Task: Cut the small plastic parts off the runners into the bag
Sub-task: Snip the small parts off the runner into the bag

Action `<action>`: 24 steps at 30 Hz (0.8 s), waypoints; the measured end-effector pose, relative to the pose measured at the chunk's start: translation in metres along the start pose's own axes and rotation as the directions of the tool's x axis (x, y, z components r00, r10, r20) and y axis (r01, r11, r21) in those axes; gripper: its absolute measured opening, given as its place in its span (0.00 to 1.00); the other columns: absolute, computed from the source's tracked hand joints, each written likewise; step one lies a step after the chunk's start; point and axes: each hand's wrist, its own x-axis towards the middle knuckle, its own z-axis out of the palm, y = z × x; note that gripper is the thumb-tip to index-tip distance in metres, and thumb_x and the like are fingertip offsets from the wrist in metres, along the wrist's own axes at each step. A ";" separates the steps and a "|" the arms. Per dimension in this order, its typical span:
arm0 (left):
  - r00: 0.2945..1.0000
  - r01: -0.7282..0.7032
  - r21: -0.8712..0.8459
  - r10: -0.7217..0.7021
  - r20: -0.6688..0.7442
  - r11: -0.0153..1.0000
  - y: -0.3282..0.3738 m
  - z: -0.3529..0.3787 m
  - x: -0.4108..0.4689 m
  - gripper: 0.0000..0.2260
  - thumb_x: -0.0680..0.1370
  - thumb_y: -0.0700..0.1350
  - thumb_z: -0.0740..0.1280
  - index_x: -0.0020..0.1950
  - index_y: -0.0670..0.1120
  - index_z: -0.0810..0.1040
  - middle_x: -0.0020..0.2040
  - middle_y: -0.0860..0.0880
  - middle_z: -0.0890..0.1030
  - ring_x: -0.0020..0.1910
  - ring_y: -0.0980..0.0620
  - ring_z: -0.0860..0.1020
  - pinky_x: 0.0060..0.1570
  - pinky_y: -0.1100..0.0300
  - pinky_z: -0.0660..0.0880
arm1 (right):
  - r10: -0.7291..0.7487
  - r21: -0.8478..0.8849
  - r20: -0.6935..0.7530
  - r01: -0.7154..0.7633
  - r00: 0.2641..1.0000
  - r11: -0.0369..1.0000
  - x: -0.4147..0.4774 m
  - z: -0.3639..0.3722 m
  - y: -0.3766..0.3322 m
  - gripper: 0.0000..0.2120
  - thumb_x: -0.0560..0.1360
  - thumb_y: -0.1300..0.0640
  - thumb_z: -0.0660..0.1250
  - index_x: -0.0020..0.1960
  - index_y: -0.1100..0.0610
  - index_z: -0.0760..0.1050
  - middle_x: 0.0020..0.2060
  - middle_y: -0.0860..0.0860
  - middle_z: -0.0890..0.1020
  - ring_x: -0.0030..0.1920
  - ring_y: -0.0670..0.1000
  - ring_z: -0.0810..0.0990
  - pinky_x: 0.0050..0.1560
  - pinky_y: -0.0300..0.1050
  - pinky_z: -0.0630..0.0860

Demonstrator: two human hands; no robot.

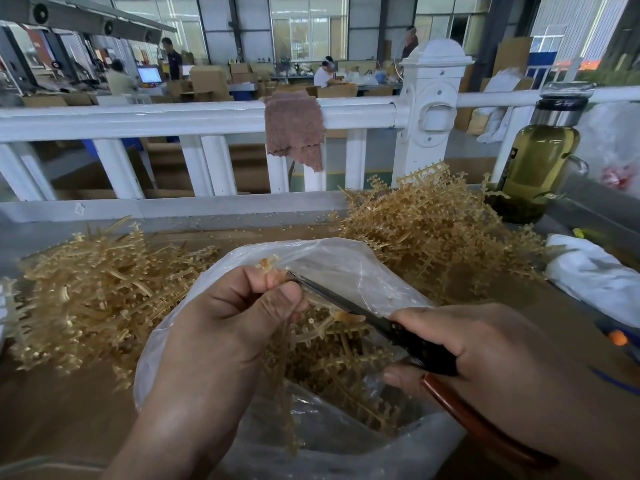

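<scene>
**Clerk:** Item one, the runner (267, 264). Where is it and who has it?

**Checker:** It is over the mouth of the bag (346, 258). The left hand (242, 306) pinches it between the thumb and curled fingers, with a stub showing above them. The rest of it trails down into the bag.

**Clerk:** Handling?

**Checker:** I judge it light, thin and springy. It is stiff enough to stand out from a pinch, but the branches would likely snag on each other. Best held on the bare stem close to the cut, so that it cannot flex away from the blade.

**Clerk:** Item two, the cutters (346, 303).

**Checker:** The right hand (485, 348) is wrapped round the handles. The dark blades lie along the runner, with the tip just beside the left thumb. I cannot tell whether the blades are parted.

**Clerk:** Small parts (348, 317)?

**Checker:** They are amber nubs on the branches, and one sits against the blade. They are tiny, probably bouncy when snipped, and easily lost. Cuts belong low over the bag opening.

**Clerk:** The bag itself?

**Checker:** It is clear, thin film, limp and slippery. It rests on the tabletop (69, 410) with its rim slumped open.

**Clerk:** Stock?

**Checker:** There is one tangled heap (97, 296) to the left of the bag and a taller heap (433, 230) behind it to the right. I cannot tell which one is stripped.
</scene>
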 end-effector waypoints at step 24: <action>0.998 0.056 -0.082 -0.058 -0.028 0.995 -0.003 0.003 0.001 0.13 0.67 0.45 0.73 0.42 0.36 0.81 0.37 0.45 0.84 0.36 0.55 0.81 0.37 0.69 0.77 | -0.011 -0.030 -0.017 0.011 1.000 0.999 0.000 -0.002 0.001 0.20 0.72 0.29 0.58 0.39 0.46 0.69 0.29 0.42 0.73 0.32 0.42 0.75 0.30 0.39 0.67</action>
